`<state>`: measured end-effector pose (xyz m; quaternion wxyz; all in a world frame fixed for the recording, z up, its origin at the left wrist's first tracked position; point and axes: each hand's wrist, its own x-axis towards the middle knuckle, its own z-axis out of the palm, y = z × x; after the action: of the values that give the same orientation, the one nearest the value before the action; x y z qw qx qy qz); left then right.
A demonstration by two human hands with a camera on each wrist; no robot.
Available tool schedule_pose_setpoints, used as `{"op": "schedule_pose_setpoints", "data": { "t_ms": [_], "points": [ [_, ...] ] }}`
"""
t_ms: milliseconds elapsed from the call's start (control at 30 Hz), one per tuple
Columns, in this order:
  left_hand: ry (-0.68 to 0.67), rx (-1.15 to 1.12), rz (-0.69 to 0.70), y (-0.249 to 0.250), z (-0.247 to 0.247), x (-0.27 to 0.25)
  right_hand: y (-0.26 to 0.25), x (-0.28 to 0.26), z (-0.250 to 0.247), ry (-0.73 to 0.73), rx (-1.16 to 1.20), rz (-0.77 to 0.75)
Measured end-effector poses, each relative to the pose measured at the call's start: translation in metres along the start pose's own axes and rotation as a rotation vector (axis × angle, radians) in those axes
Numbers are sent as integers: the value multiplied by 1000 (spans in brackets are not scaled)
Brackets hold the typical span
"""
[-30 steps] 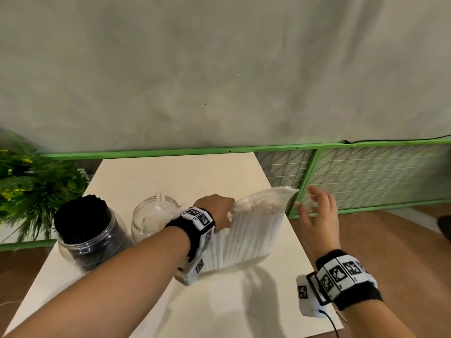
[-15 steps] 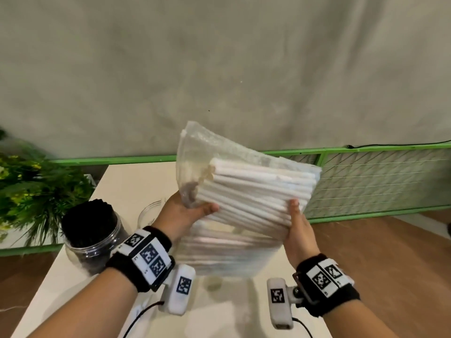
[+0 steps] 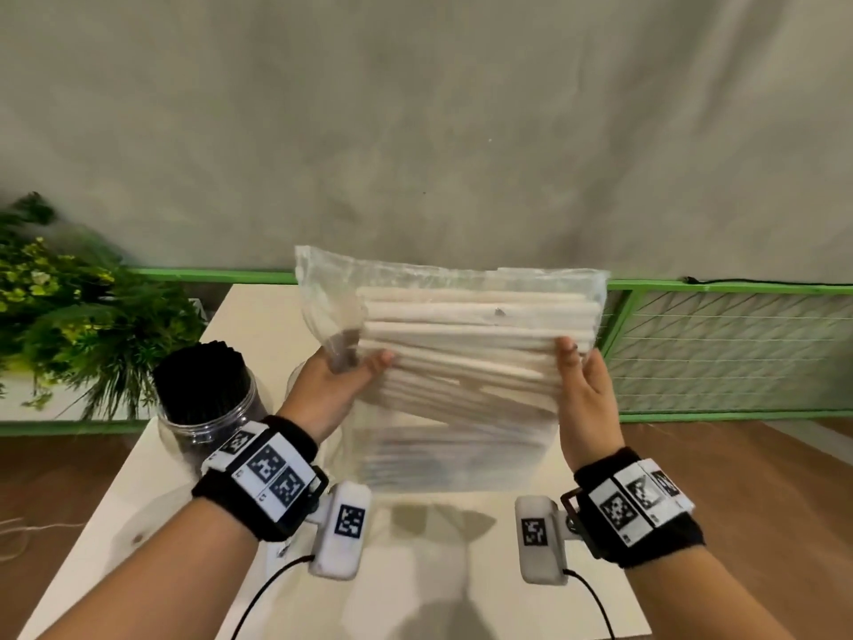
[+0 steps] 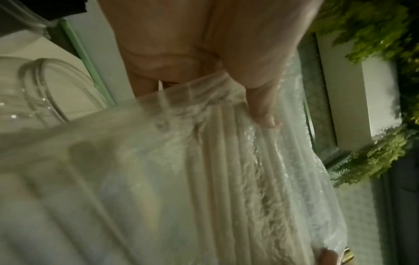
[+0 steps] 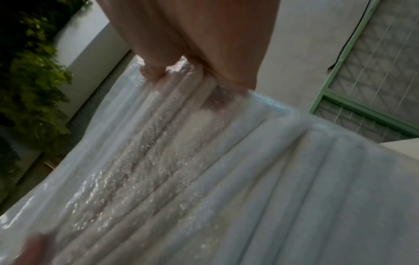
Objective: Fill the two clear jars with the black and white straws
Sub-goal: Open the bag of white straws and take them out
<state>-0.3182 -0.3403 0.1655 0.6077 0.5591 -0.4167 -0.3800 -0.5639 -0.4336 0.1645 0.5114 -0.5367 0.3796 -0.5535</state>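
Plastic bag (image 3: pixel 450 362) of white straws (image 3: pixel 475 334) — both hands gripping.

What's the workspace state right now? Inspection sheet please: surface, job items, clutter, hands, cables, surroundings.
Surface: beige rectangular table.
Job's things: clear plastic bag of white straws held above table; clear jar packed with black straws; second clear jar mostly hidden behind bag, contents unclear.
Clutter: nothing seen.
Hands: left hand grips bag's left end; right hand grips right end.
Cables: black wrist-camera leads.
Surroundings: grey wall, green mesh fence, green plants, wood floor.
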Motion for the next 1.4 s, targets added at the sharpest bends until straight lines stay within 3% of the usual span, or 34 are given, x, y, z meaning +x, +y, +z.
{"op": "schedule_pose_setpoints", "data": {
  "t_ms": [100, 300, 533, 667, 800, 867, 1000, 1167, 1333, 1400],
  "points": [
    [56, -42, -2, -7, -4, -1, 2, -6, -3, -27, -34, -45],
    [43, -10, 1, -9, -8, -1, 0, -7, -1, -29, 2, -92],
    [32, -64, 135, 9, 0, -13, -11, -9, 1, -36, 91, -141],
    [38, -15, 103, 2, -1, -14, -6, -6, 7, -47, 18, -86],
    [128, 12, 125, -6, 0, -21, -1, -12, 9, 11, -2, -153],
    [121, 18, 96, -11, 0, -24, 2, -14, 7, 16, 2, -158],
    [62, 78, 2, -30, -6, -21, 27, -16, 10, -20, -94, -22],
    [29, 90, -13, -34, -11, -23, 38, -21, 7, -23, -78, -21],
    [58, 44, -149, -25, -5, -24, 32, -20, 12, -28, -63, 0],
    [73, 59, -135, -22, -5, -22, 28, -17, 14, -18, -35, 22]
  ]
}}
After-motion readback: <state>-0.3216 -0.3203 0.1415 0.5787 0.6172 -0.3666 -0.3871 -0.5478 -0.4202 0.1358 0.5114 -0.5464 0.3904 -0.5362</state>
